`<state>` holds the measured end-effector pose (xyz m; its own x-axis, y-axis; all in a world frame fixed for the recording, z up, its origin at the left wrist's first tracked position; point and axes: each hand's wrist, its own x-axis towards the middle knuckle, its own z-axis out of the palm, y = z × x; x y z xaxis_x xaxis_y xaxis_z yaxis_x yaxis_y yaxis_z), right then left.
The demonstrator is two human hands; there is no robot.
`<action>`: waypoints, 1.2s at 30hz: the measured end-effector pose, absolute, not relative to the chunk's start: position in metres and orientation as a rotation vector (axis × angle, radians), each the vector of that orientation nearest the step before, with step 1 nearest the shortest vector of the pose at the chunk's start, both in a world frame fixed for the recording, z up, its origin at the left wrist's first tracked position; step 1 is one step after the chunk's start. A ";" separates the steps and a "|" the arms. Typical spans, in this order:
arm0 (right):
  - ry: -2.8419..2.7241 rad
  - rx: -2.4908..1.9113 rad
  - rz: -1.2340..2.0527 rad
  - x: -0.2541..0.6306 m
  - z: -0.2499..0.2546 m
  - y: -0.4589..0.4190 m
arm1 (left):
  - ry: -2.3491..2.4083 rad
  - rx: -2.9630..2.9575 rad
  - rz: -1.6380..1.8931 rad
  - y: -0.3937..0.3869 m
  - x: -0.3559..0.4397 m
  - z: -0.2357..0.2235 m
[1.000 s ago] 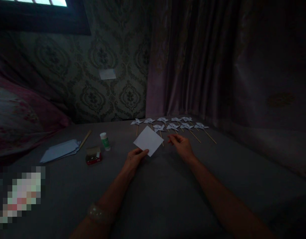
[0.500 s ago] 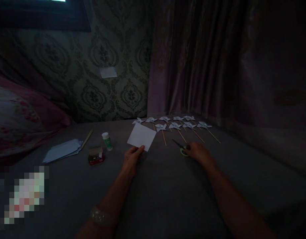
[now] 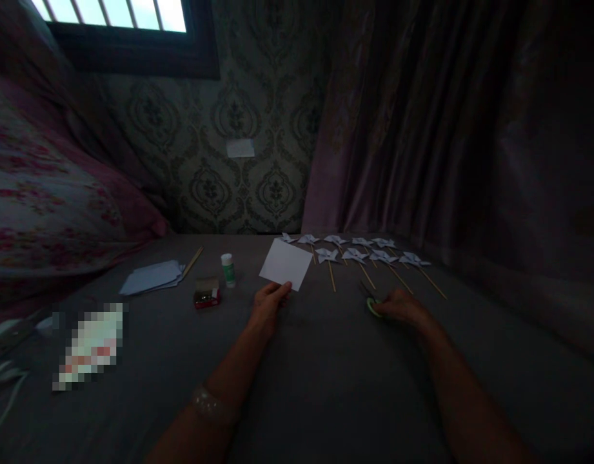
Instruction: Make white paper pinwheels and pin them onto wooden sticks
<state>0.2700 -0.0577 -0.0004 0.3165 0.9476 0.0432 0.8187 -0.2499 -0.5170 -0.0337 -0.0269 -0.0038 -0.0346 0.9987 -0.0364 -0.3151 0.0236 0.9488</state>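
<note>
My left hand [image 3: 271, 307] pinches a square sheet of white paper [image 3: 286, 263] by its near corner, thumb on top, with the sheet tilted up towards me. To the right, my right hand [image 3: 401, 307] is closed on the green handles of a pair of scissors [image 3: 373, 306]. Their dark blades point away and to the left, low over the cloth. Beyond both hands lie several white paper pinwheels [image 3: 355, 255] on thin wooden sticks, set out in two rows. The sheet partly covers one pinwheel at the left end.
On the left are a stack of white paper [image 3: 150, 277], thin wooden sticks [image 3: 193, 261], a white and green glue stick [image 3: 227, 270] standing upright, and a small open red box [image 3: 207, 294]. A blurred-out item [image 3: 91, 348] and a white cable [image 3: 9, 399] lie nearer. Curtains [image 3: 398, 129] hang behind.
The view has swung left and slightly up, showing more of the window and the cable. The right hand and scissors sit slightly farther from the sheet; both grips are the same.
</note>
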 end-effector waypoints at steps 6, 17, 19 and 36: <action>-1.227 -1.449 0.856 0.254 0.038 -0.066 | 0.945 0.820 1.346 -0.033 -0.031 0.008; -1.313 -1.098 1.142 0.171 0.060 -0.069 | 0.884 0.821 1.379 -0.041 -0.031 0.026; -1.277 -1.097 1.209 0.158 0.047 -0.070 | 0.885 0.838 1.389 -0.040 -0.031 0.031; -1.694 -1.395 1.143 0.141 0.019 -0.078 | 1.018 0.856 1.463 -0.028 -0.038 0.027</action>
<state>0.1406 -0.0780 0.0192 -0.2177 0.9752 -0.0409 0.4032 0.0517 -0.9136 -0.0376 -0.0277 0.0274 -0.1338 0.9907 -0.0260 -0.3685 -0.0254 0.9293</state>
